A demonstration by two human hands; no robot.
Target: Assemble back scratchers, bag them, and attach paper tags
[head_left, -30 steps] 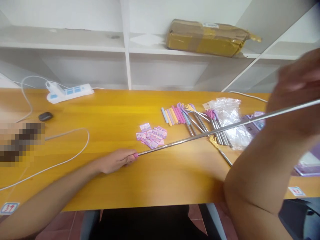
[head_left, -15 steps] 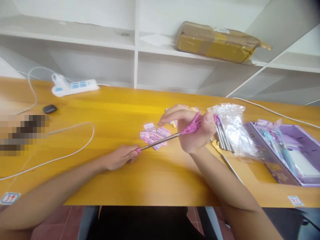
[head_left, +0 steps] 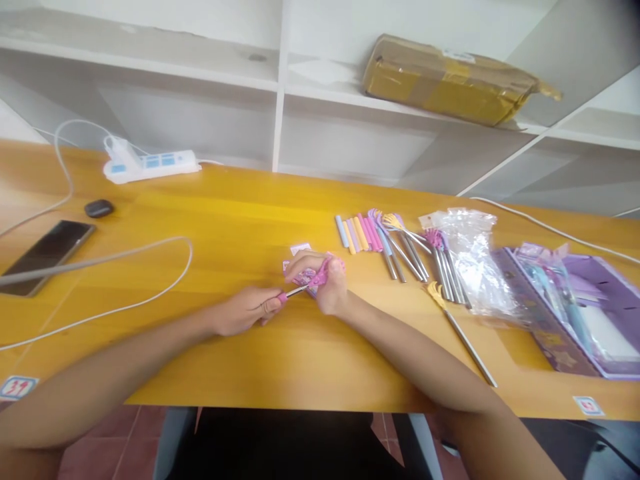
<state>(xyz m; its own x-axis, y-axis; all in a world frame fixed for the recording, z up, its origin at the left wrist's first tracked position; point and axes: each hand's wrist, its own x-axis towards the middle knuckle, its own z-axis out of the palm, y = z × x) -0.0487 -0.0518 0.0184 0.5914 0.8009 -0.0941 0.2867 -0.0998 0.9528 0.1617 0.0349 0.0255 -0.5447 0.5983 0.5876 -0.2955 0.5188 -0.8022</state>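
My left hand (head_left: 250, 310) is closed around the pink handle of a telescopic back scratcher (head_left: 296, 292). My right hand (head_left: 327, 287) grips its pink claw-shaped head, and only a short length of metal rod shows between the hands. Small printed cards (head_left: 301, 250) lie on the table behind and under my right hand, partly hidden by it. To the right, a back scratcher with a yellow claw (head_left: 463, 333) lies alone. Beyond it are several metal rods with pink and purple claws (head_left: 445, 267), others with yellow claws (head_left: 407, 243), and a row of coloured handle sleeves (head_left: 357, 233).
Clear plastic bags (head_left: 475, 267) lie beside a purple box (head_left: 550, 340) holding packaged items. At left are a phone (head_left: 47, 257), a small black object (head_left: 99, 208), a power strip (head_left: 155, 165) and white cables. A taped carton (head_left: 455, 83) sits on the shelf.
My right hand has moved left toward my left hand, and the back scratcher's rod has shortened between them. The coloured sleeves behind have come into view.
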